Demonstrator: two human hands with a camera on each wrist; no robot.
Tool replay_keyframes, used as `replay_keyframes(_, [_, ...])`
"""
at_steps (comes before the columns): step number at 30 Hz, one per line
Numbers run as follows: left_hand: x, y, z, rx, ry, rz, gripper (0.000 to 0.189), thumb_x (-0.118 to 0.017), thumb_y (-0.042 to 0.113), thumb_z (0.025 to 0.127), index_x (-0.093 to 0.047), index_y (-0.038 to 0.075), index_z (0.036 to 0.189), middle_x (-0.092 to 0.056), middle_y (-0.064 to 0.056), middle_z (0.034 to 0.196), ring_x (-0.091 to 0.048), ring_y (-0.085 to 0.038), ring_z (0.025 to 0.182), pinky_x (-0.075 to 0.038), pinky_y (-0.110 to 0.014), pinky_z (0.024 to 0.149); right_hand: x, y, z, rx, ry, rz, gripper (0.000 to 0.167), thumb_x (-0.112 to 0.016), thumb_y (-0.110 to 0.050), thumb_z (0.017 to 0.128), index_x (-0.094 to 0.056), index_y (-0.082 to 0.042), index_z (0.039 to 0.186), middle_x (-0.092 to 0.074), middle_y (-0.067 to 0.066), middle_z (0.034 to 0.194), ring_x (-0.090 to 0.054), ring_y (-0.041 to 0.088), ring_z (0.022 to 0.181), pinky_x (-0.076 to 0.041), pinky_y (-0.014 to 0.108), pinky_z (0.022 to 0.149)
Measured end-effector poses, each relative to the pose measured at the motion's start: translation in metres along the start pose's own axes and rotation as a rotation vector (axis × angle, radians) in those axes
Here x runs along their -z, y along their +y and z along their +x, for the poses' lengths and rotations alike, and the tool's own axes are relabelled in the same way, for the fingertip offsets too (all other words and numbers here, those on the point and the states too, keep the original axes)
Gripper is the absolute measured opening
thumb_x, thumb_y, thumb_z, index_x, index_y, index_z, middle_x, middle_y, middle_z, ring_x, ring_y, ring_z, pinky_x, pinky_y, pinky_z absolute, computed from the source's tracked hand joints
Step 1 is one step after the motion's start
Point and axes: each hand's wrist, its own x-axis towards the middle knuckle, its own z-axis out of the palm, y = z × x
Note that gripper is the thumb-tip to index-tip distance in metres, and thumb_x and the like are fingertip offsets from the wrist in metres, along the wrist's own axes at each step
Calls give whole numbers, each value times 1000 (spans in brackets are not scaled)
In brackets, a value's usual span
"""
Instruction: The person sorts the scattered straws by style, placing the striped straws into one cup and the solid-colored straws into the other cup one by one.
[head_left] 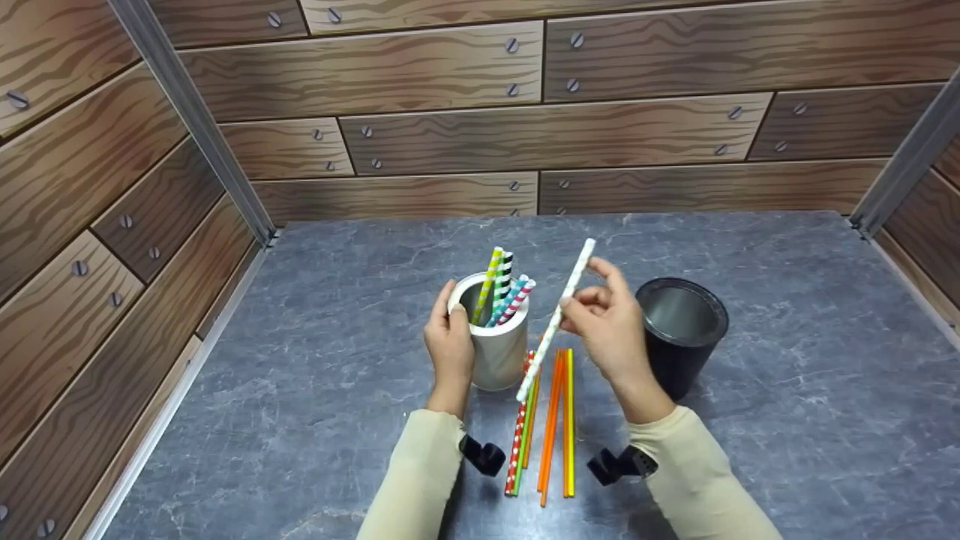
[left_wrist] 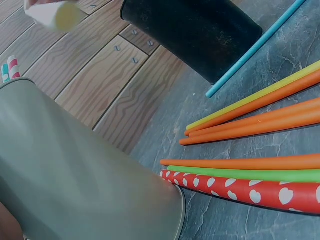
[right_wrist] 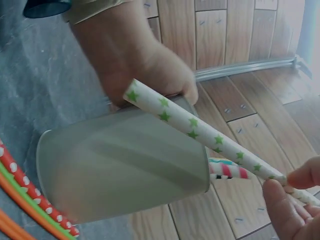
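My left hand [head_left: 450, 356] grips the off-white cup [head_left: 499, 364] at its left side, the thumb over the rim. Several patterned paper straws stand in that cup, among them a yellow one [head_left: 487, 285], a black-striped one [head_left: 506, 274] and a pink-striped one [head_left: 517, 304]. To the right of the cup, my right hand [head_left: 611, 330] pinches a white paper straw with green stars [right_wrist: 200, 130] between thumb and fingers. This straw slants in the air, its lower end above the straws on the table.
On the table lie a red straw with white hearts [left_wrist: 250, 193], a green straw [left_wrist: 240, 174], several orange straws [head_left: 551, 427] and a yellow one [head_left: 570, 420]. A black cup [head_left: 679, 360] stands right of my right hand. Beside it lies a blue straw [left_wrist: 255, 49].
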Motion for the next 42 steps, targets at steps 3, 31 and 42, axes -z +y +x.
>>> replay_keyframes(3, [0,0,0,-1,2,-2,41,-43,0,86,-56,0,125,-55,-17,128,-51,-24,120,-41,-37,101,-1,-1,-2,110,42,78,53,-58,12,78,-43,1,126,-59,10,77,-59,10,60,-56,26,59])
replay_keyframes(31, [1,1,-2,54,-31,10,42,-41,4,89,-53,3,129,-52,-14,133,-48,-23,123,-42,-35,100,-17,28,-4,651,253,361,50,-52,18,78,-36,-4,119,-56,0,90,-63,11,78,-56,28,68])
replay_keyframes(42, [2,1,-1,23,-26,-7,42,-42,2,88,-53,0,128,-53,-16,131,-49,-25,122,-41,-38,101,-32,49,-7,630,160,268,51,-53,18,80,-25,14,123,-55,-4,91,-61,8,79,-56,24,66])
